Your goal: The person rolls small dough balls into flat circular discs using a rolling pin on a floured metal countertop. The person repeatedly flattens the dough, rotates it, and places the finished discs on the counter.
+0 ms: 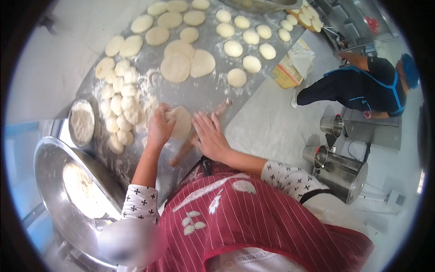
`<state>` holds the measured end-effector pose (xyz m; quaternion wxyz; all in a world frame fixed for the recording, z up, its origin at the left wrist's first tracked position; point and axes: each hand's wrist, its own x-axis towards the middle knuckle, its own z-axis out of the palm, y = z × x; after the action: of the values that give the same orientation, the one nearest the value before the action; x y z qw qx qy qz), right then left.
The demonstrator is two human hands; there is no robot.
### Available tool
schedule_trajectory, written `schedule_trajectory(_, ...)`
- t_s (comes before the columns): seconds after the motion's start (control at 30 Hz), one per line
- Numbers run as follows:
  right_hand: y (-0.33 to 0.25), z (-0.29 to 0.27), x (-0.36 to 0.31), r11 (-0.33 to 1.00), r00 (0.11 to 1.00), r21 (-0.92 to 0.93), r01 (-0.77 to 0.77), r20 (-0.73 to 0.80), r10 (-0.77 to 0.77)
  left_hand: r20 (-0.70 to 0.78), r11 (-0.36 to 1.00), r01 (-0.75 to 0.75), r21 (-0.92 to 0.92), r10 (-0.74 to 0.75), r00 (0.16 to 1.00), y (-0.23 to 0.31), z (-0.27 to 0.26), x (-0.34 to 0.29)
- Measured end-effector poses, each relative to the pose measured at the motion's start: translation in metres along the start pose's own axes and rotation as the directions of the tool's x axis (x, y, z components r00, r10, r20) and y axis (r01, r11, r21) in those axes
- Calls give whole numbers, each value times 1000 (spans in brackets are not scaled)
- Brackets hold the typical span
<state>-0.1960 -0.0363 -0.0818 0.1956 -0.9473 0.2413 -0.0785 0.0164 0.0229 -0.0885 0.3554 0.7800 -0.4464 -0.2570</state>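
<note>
My left hand (159, 127) is closed on the left edge of a flat round of dough (182, 122) lying on the floured metal table (149, 95). Fingers stretched out, my right hand (210, 138) lies flat across the middle of a wooden rolling pin (181, 153). The pin slants just right of the dough round, and its far end is dusted with flour. To the left of my left hand sits a cluster of dough balls (116, 104), with loose flour (148, 111) between. Beyond my hands, several rolled rounds overlap in a stack (176, 67).
More flattened rounds (170, 20) and small dough pieces (233, 48) cover the far table. At left stand a bowl of flour (82, 122) and a large steel basin (54, 167). A co-worker (362, 86), a sack (294, 65) and steel buckets (331, 124) are on the right.
</note>
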Motion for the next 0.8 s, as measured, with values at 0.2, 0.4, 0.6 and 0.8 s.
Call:
schedule_trajectory(0.2,0,5,10,995,999,93,45,5,-45,-219,970,-87,-229,36,975,55,23,134)
schedule_trajectory(0.4,10,11,26,990,994,118,83,-76,-74,-517,886,170,430,87,852,0,-5,120)
schedule_trajectory(0.6,12,10,31,983,986,98,157,-77,-150,-435,732,272,624,37,900,-41,-74,135)
schedule_trajectory(0.8,15,11,36,980,986,111,163,-64,-156,-318,949,297,-105,-315,894,-20,-40,84)
